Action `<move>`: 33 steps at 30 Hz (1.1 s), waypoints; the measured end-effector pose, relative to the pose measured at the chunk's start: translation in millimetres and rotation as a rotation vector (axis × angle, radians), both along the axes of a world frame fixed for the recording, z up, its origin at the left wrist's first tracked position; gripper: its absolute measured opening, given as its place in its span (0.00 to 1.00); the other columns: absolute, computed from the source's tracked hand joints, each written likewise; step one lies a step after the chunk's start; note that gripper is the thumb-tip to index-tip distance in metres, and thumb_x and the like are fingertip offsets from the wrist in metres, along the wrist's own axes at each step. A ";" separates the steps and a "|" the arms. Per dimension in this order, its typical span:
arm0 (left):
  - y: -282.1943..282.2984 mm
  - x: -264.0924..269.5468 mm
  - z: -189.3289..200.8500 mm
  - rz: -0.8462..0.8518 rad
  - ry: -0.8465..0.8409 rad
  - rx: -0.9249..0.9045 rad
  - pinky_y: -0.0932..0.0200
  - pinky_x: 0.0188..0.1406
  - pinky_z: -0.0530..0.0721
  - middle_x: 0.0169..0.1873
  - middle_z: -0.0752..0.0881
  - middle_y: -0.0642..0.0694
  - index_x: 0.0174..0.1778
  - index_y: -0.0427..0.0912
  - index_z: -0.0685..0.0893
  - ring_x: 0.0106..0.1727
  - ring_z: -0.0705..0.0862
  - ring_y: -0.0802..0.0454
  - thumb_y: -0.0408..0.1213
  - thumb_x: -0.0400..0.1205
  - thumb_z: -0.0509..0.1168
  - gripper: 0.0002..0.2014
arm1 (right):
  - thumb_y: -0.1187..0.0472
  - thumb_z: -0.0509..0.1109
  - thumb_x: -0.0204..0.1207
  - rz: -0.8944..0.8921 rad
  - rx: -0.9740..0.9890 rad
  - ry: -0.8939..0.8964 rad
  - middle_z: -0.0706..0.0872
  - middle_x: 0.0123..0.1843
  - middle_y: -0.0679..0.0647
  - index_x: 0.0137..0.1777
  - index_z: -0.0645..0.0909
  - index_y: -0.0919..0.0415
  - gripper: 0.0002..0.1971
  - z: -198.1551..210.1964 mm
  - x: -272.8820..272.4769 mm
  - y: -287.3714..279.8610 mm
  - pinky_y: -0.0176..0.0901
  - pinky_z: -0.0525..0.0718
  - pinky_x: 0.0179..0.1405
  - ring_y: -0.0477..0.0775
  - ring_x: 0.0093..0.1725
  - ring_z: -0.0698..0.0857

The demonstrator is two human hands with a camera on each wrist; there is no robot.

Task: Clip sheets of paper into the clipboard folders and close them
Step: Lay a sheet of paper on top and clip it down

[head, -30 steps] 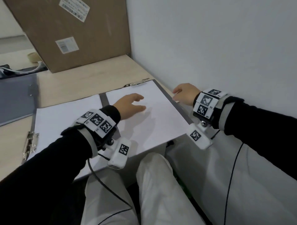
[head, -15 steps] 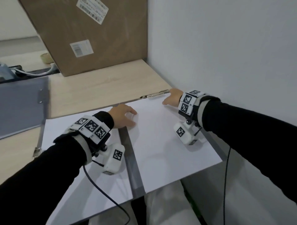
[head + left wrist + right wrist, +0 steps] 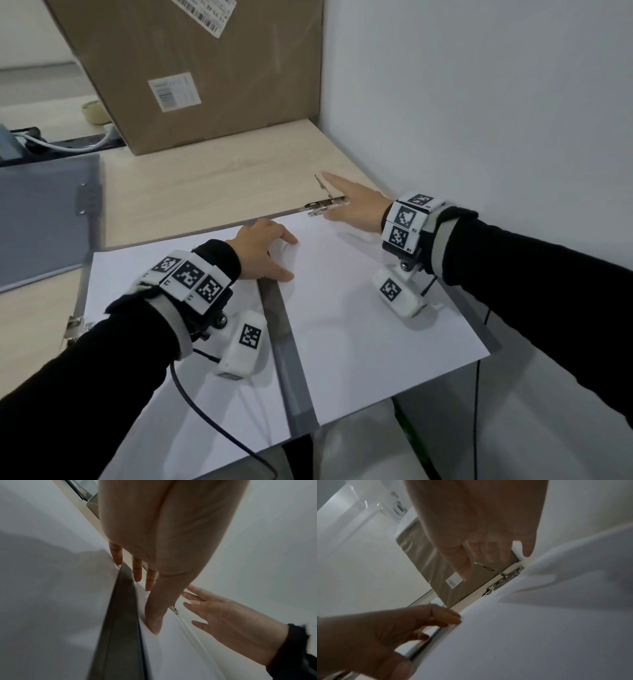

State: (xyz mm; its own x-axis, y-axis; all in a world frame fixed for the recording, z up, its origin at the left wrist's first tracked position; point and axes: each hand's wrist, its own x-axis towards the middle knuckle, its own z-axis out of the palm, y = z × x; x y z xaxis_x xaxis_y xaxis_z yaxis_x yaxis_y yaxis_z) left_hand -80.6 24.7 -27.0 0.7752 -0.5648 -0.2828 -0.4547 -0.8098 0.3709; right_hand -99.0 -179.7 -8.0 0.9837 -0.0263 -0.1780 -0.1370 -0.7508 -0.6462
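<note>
An open grey clipboard folder (image 3: 291, 370) lies flat on the desk with a white sheet on each half. My left hand (image 3: 263, 253) rests with spread fingers on the right sheet (image 3: 359, 308), close to the far end of the spine (image 3: 120, 615). At the far edge of that half sits a metal clip (image 3: 325, 205), its lever standing up. My right hand (image 3: 342, 202) is beside the clip (image 3: 503, 580) with fingers straight, touching or nearly touching the lever. The left sheet (image 3: 113, 274) lies partly under my left forearm.
A second clip (image 3: 73, 329) sits at the folder's left edge. A closed grey folder (image 3: 44, 222) lies further left. A big cardboard box (image 3: 205, 75) stands at the back, and a white wall (image 3: 479, 120) borders the desk on the right. The folder's near end overhangs the desk edge.
My right hand went from the folder's right edge to the clip at its far edge, and the clip's lever now stands raised. My left hand shifted toward the spine.
</note>
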 end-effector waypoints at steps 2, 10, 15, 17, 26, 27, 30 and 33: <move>0.7 -0.2 -0.2 -0.001 0.000 0.005 0.47 0.76 0.65 0.74 0.67 0.48 0.70 0.54 0.73 0.76 0.64 0.44 0.46 0.71 0.74 0.31 | 0.58 0.66 0.79 0.102 -0.060 0.089 0.55 0.86 0.49 0.85 0.45 0.51 0.41 -3.7 -1.6 6.7 0.34 0.56 0.77 0.50 0.84 0.57; -2.0 1.2 5.3 -0.002 0.042 0.025 0.54 0.76 0.63 0.74 0.66 0.48 0.72 0.52 0.73 0.78 0.63 0.46 0.46 0.74 0.73 0.30 | 0.51 0.62 0.81 0.047 -0.253 0.221 0.46 0.87 0.52 0.85 0.40 0.58 0.41 -2.4 -16.7 -7.4 0.44 0.49 0.82 0.51 0.86 0.49; -19.8 16.9 20.0 0.083 0.012 -0.052 0.60 0.65 0.70 0.71 0.76 0.46 0.72 0.45 0.75 0.70 0.75 0.48 0.44 0.79 0.66 0.24 | 0.46 0.60 0.81 0.073 -0.357 0.336 0.37 0.86 0.52 0.84 0.36 0.58 0.43 -14.3 -22.0 -12.1 0.51 0.44 0.83 0.53 0.86 0.38; -32.0 23.6 25.4 0.080 -0.035 -0.099 0.59 0.68 0.69 0.75 0.72 0.46 0.76 0.45 0.69 0.74 0.72 0.48 0.42 0.81 0.65 0.27 | 0.45 0.59 0.81 0.089 -0.364 0.349 0.34 0.86 0.51 0.84 0.35 0.57 0.42 -16.3 -21.1 -12.7 0.52 0.42 0.83 0.53 0.85 0.37; -78.3 43.8 24.8 -0.041 -0.199 -0.102 0.43 0.82 0.56 0.85 0.48 0.53 0.84 0.47 0.49 0.85 0.51 0.48 0.39 0.82 0.61 0.36 | 0.42 0.57 0.81 0.107 -0.382 0.370 0.31 0.85 0.50 0.84 0.33 0.57 0.43 -20.0 -20.1 -15.1 0.55 0.41 0.83 0.53 0.85 0.34; -78.7 45.2 23.3 -0.050 -0.224 -0.078 0.43 0.82 0.57 0.84 0.52 0.53 0.83 0.48 0.51 0.85 0.52 0.49 0.39 0.83 0.59 0.34 | 0.42 0.57 0.81 0.105 -0.381 0.367 0.31 0.85 0.50 0.84 0.33 0.57 0.43 -19.9 -20.1 -15.2 0.55 0.41 0.83 0.53 0.85 0.34; -74.2 48.0 19.9 -0.042 -0.273 -0.012 0.46 0.82 0.58 0.82 0.60 0.53 0.82 0.50 0.57 0.83 0.57 0.50 0.40 0.84 0.57 0.29 | 0.42 0.56 0.81 0.108 -0.388 0.371 0.31 0.85 0.50 0.84 0.33 0.57 0.43 -19.6 -20.7 -15.1 0.55 0.41 0.82 0.53 0.85 0.35; -64.2 49.2 16.0 -0.049 -0.266 -0.003 0.50 0.82 0.59 0.82 0.61 0.53 0.82 0.49 0.58 0.82 0.61 0.51 0.40 0.85 0.55 0.28 | 0.41 0.55 0.81 0.111 -0.403 0.377 0.31 0.85 0.50 0.84 0.33 0.57 0.43 -19.6 -21.1 -14.0 0.55 0.41 0.82 0.52 0.85 0.35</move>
State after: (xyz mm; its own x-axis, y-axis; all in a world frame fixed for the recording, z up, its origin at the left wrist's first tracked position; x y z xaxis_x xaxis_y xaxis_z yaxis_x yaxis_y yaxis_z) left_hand -31.4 -39.5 -11.0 0.7935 -0.6043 -0.0715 -0.5753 -0.7833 0.2354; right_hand -120.0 -193.6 -27.6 0.8548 -0.0653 -0.5148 -0.2093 -0.9512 -0.2268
